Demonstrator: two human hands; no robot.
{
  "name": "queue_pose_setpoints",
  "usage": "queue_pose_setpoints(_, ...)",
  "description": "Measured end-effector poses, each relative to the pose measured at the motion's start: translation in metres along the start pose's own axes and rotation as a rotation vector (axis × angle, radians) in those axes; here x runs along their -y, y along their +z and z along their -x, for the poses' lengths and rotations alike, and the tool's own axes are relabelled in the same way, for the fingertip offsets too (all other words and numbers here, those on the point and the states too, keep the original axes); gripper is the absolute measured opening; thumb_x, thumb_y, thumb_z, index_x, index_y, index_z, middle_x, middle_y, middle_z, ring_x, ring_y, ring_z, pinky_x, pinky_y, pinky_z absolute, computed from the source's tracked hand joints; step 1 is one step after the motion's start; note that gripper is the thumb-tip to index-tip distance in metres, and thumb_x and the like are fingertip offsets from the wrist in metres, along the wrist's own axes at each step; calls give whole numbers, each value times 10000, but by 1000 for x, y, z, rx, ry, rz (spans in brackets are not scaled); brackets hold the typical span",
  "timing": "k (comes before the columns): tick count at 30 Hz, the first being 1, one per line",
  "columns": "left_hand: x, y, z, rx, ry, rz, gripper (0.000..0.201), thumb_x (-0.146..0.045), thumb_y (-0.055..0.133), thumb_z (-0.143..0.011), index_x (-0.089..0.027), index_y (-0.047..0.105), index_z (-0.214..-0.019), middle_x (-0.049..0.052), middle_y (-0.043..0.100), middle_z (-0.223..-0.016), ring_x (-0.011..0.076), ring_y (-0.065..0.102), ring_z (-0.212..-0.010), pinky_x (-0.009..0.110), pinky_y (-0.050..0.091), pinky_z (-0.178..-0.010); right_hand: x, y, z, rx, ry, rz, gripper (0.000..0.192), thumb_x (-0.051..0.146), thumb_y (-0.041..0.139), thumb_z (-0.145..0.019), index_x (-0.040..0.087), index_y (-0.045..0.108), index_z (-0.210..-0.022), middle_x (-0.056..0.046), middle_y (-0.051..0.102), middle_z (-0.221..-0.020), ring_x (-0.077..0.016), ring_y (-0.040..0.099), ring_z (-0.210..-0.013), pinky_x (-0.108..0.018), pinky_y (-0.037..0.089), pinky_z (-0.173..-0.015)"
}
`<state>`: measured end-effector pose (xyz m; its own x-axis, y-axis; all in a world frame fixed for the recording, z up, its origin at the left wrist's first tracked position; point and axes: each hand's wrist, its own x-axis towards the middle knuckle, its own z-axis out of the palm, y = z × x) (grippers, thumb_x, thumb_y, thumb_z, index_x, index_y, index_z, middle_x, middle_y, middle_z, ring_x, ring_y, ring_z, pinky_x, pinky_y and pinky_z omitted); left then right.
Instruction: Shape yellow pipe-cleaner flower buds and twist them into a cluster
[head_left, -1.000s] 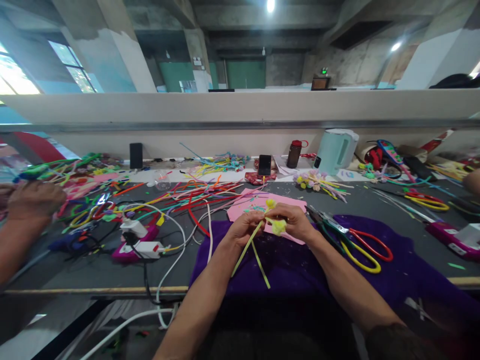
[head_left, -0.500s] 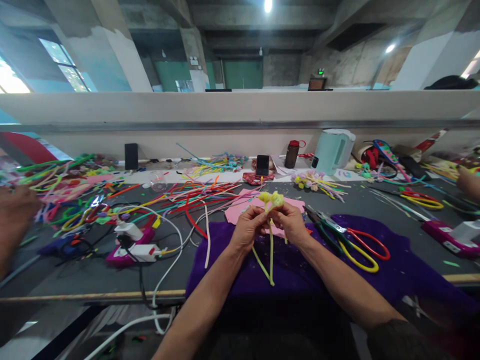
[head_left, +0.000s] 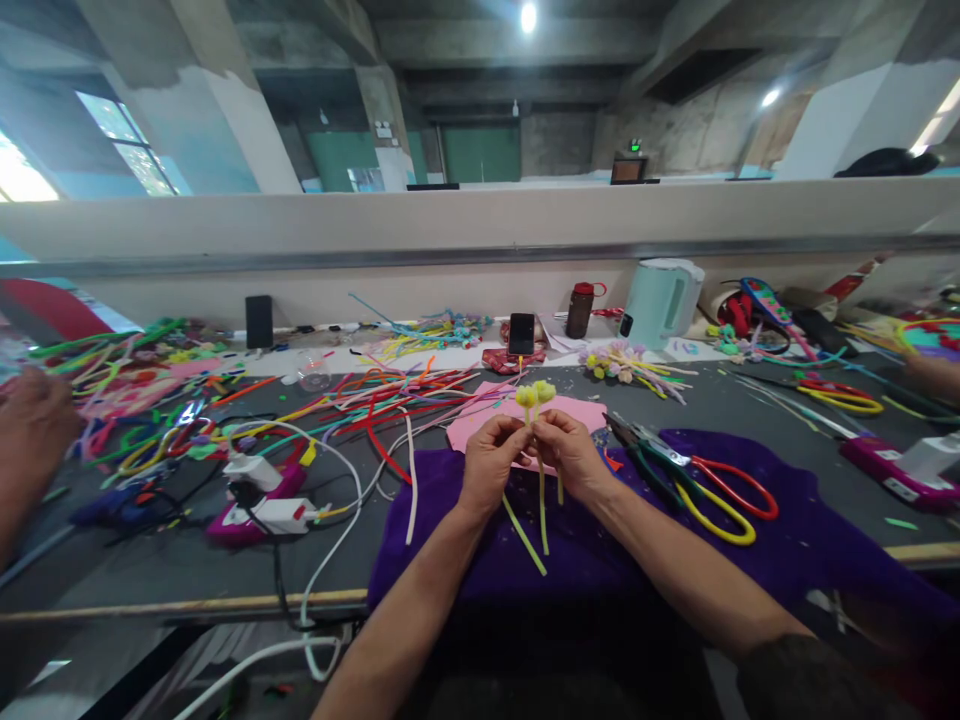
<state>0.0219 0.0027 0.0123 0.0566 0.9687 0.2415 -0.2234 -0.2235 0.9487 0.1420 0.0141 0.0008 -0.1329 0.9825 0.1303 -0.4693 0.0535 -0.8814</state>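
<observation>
Pinched between both my hands are yellow pipe-cleaner flowers, their fuzzy heads standing just above my fingertips. Yellow-green stems hang down below the fingers. My left hand is closed on the stems, thumb and forefinger together. Right beside it, my right hand grips just under the heads; the exact contact is partly hidden by the fingers. Beneath both hands lie a purple cloth and a pink sheet. To the right, scissors with red and yellow handles and dark-handled pliers rest on the cloth.
Loose coloured pipe cleaners cover the table's left and middle. A pink power strip with white cables sits at left. Behind stand a phone, a brown bottle and a mint kettle. Another person's hand is at far left.
The yellow heads look more upright and separate above my fingers, and the lower stems are spread wider apart. Both hands keep their pinch in nearly the same place. The view has shifted slightly.
</observation>
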Motion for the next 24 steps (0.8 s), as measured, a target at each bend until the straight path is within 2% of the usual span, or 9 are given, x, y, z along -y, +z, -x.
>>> queue_pose_setpoints(5, 0, -3, -4, 53, -156, 119, 286, -356, 694, -638, -145, 572, -788, -5, 624, -640, 116, 609, -556, 175, 435, -433, 6, -1, 2, 1, -100, 110, 194, 297, 668, -653, 162, 529, -644, 78, 424, -468, -38, 295, -380, -190, 192, -385)
queue_pose_setpoints(12, -2, -7, -6, 63, -173, 130, 291, -379, 699, -633, -128, 578, -720, -3, 612, -564, 88, 567, -483, 165, 420, -421, 6, -1, 2, 33, -50, 138, 200, 319, 632, -686, 167, 514, -634, 66, 423, -470, -50, 301, -384, -194, 194, -371)
queue_pose_setpoints(17, -3, -9, -7, 88, -193, 110, 282, -375, 688, -652, -123, 580, -716, 1, 615, -555, 73, 544, -449, 157, 401, -406, 5, -1, 0, 19, -75, 118, 194, 313, 648, -676, 162, 529, -646, 67, 434, -488, -48, 318, -388, -198, 212, -376)
queue_pose_setpoints(24, -1, -9, -9, 97, -212, 166, 260, -334, 711, -631, -133, 571, -717, -22, 593, -570, 77, 564, -496, 141, 402, -395, 6, -2, -1, 35, -53, 111, 174, 279, 648, -674, 155, 539, -621, 65, 457, -465, -49, 339, -380, -199, 230, -377)
